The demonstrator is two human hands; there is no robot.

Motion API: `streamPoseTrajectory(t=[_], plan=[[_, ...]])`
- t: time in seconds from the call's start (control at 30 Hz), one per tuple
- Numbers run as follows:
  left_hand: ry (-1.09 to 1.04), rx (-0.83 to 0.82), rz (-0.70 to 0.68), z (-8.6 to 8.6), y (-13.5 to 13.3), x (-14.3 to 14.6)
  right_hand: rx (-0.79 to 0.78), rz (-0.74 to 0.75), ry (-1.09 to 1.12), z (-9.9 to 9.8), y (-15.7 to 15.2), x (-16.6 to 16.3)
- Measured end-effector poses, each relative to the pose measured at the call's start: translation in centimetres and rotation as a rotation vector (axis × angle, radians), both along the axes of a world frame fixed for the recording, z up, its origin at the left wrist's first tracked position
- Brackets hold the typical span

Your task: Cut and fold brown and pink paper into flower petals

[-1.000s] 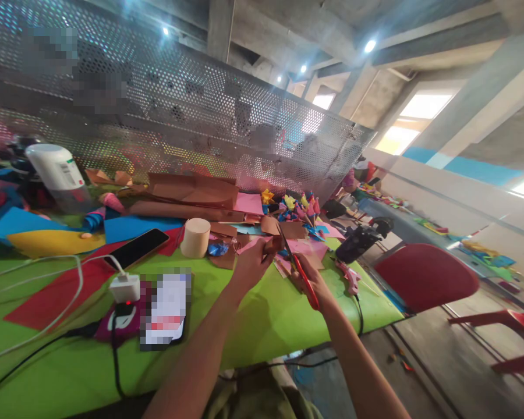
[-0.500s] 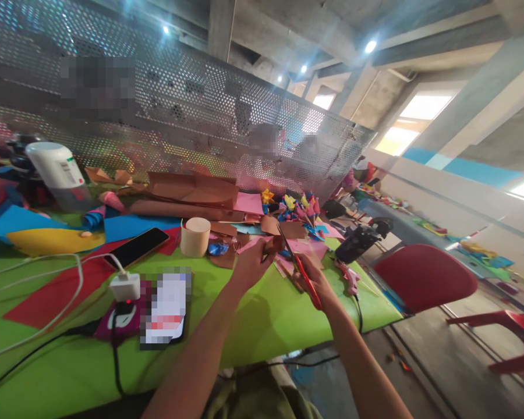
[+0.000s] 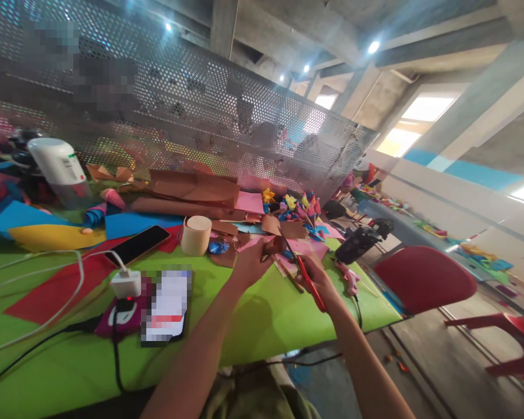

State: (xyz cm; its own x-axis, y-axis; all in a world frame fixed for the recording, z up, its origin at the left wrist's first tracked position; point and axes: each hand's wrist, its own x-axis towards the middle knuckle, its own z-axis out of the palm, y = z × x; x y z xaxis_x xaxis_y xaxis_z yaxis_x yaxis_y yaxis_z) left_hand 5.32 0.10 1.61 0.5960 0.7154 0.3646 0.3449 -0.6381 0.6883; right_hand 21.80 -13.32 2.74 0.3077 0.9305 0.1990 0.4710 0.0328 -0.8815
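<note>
My left hand (image 3: pixel 250 262) is closed on a small piece of brown paper (image 3: pixel 274 247), held above the green table (image 3: pixel 262 331). In my right hand (image 3: pixel 318 278) are scissors (image 3: pixel 308 274) with red handles, their dark blades pointing up and left beside the brown piece. Whether the blades touch the paper I cannot tell. Behind both hands lie pink paper (image 3: pixel 312 249) and brown paper scraps (image 3: pixel 292 229). A thin stick (image 3: pixel 290 276) rests on the table between the hands.
Left of my hands stand a cream tape roll (image 3: pixel 196 235), a lit phone (image 3: pixel 168 305), a dark phone (image 3: pixel 138 244) and a charger (image 3: pixel 126 284) with cables. Folded paper flowers (image 3: pixel 303 206) are at the back. A pink glue gun (image 3: pixel 350 280) and black bottle (image 3: pixel 362 241) sit right.
My right hand with the scissors has shifted slightly right and down. My left hand keeps hold of the brown paper in nearly the same place.
</note>
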Motion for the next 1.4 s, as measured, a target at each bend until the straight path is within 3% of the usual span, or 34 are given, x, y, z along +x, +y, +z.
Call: streamPoseTrajectory(t=[0.5,1.07,1.4], plan=[[0.039,-0.05,-0.028,0.2,0.0,-0.2,-0.018,-0.022,-0.091,-0.6,-0.4,1.0],[-0.019,-0.082,-0.089,-0.1,0.3,-0.5,-0.096,-0.065,-0.268,0.7,-1.0,1.8],[-0.014,-0.072,-0.1,0.2,0.3,-0.5,-0.1,-0.055,-0.321,0.4,-1.5,2.6]])
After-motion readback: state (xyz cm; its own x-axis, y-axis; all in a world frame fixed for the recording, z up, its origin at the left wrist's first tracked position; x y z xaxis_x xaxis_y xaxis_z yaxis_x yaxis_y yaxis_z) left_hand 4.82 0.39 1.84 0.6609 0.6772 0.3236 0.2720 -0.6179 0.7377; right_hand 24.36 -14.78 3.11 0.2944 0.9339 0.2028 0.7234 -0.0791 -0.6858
